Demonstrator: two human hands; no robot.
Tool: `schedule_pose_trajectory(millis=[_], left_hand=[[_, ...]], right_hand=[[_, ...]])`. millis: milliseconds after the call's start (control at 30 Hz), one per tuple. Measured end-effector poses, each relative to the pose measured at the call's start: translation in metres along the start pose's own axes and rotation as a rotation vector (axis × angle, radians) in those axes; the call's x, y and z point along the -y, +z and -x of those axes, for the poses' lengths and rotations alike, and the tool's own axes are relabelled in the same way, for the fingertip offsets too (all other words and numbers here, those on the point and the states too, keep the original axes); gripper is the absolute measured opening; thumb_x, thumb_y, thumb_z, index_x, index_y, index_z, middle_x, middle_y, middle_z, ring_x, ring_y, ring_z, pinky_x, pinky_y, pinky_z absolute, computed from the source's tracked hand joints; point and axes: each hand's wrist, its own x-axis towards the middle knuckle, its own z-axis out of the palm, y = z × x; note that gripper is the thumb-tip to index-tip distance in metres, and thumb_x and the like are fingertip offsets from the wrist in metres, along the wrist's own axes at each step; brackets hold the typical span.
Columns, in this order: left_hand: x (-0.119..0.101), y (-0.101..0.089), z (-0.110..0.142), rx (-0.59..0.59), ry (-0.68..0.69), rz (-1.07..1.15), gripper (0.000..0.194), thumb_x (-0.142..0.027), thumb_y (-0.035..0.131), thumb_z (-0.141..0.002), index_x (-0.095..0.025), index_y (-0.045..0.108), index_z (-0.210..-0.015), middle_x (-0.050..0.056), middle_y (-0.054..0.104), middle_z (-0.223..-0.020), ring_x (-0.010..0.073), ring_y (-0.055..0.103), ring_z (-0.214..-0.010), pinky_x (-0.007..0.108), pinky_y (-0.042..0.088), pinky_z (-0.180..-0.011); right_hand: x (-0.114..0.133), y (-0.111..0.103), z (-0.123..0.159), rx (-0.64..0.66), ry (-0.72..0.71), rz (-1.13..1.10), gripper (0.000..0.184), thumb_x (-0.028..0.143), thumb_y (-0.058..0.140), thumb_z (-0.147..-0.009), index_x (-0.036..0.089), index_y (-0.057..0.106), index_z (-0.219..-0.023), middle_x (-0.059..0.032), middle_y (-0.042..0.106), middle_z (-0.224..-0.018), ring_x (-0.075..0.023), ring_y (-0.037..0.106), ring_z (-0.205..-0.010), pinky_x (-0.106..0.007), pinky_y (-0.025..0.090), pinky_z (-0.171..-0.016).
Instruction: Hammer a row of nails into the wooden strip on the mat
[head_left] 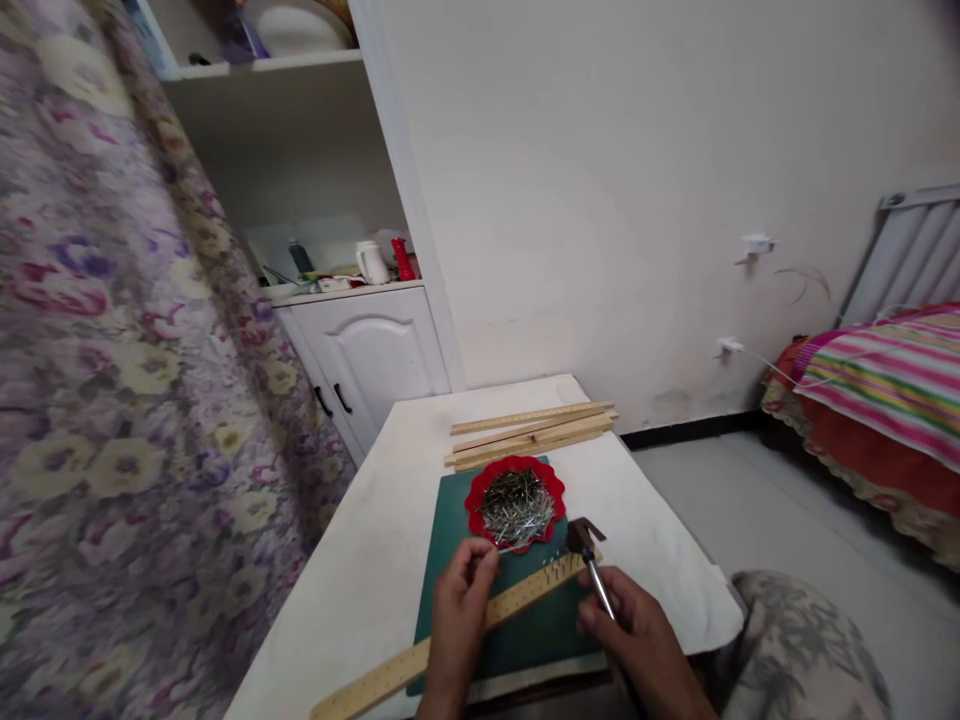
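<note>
My right hand [626, 622] is wrapped round the handle of a claw hammer [598, 580], its dark head raised close to the far end of a wooden strip [525, 596]. Several nails [556, 570] stand up from that end, and rows of small marks or holes run along the rest. Between thumb and fingers, my left hand [465, 590] pinches a nail [514, 547] just at the near rim of a red scalloped dish [474, 508]. Silver and darker nails [517, 508] fill the dish. Under the strip and dish lies a green mat [450, 510].
More wooden strips [532, 440] lie across the back of the white table [360, 560]. A floral curtain [150, 400] hangs at the left beside a white cabinet [379, 350]. On the right stands a bed with a striped cover [892, 370].
</note>
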Motion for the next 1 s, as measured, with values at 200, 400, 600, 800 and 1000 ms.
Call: schedule_pose_trajectory(millis=[200, 400, 600, 800, 1000], left_hand=[[-0.015, 0.024, 0.033, 0.268, -0.074, 0.24, 0.028, -0.043, 0.056, -0.081, -0.017, 0.055, -0.073, -0.002, 0.05, -0.064, 0.0119, 0.045, -0.063, 0.02, 0.035, -0.058], [0.003, 0.043, 0.045, 0.225, -0.2, 0.484, 0.029, -0.044, 0.065, -0.072, -0.016, 0.06, -0.072, -0.002, 0.056, -0.061, 0.0113, 0.047, -0.058, 0.021, 0.037, -0.058], [0.017, 0.074, 0.061, 0.159, -0.363, 0.825, 0.031, -0.042, 0.076, -0.061, -0.015, 0.064, -0.071, 0.0, 0.06, -0.057, 0.0116, 0.051, -0.055, 0.023, 0.039, -0.057], [0.012, 0.051, 0.047, -0.044, -0.303, 0.582, 0.033, -0.048, 0.07, -0.066, -0.016, 0.061, -0.068, 0.0, 0.057, -0.063, 0.0129, 0.051, -0.061, 0.022, 0.04, -0.061], [0.016, 0.037, 0.011, -0.019, 0.009, 0.044, 0.026, -0.04, 0.054, -0.082, -0.017, 0.061, -0.071, 0.001, 0.056, -0.072, 0.0155, 0.052, -0.069, 0.024, 0.039, -0.064]], right_hand=[[0.012, 0.01, -0.002, -0.066, -0.033, 0.011, 0.029, 0.039, 0.064, -0.076, 0.018, 0.06, -0.095, 0.003, 0.054, -0.066, -0.0114, 0.045, -0.052, -0.021, 0.036, -0.044], [-0.003, 0.01, 0.002, -0.042, 0.05, -0.072, 0.037, 0.042, 0.067, -0.072, 0.019, 0.056, -0.099, 0.0046, 0.053, -0.065, -0.0059, 0.037, -0.038, -0.017, 0.028, -0.031], [-0.008, 0.013, 0.004, -0.018, 0.075, -0.105, 0.038, 0.045, 0.068, -0.072, 0.019, 0.054, -0.096, 0.0048, 0.056, -0.061, -0.0049, 0.036, -0.034, -0.017, 0.026, -0.031], [-0.011, 0.007, 0.009, -0.061, 0.087, -0.08, 0.038, 0.048, 0.062, -0.077, 0.019, 0.051, -0.098, 0.0031, 0.059, -0.071, -0.0033, 0.037, -0.034, -0.017, 0.026, -0.032], [-0.004, 0.0, 0.015, -0.097, 0.106, -0.076, 0.042, 0.053, 0.062, -0.076, 0.019, 0.051, -0.099, 0.0021, 0.061, -0.07, -0.0024, 0.033, -0.03, -0.017, 0.024, -0.031]])
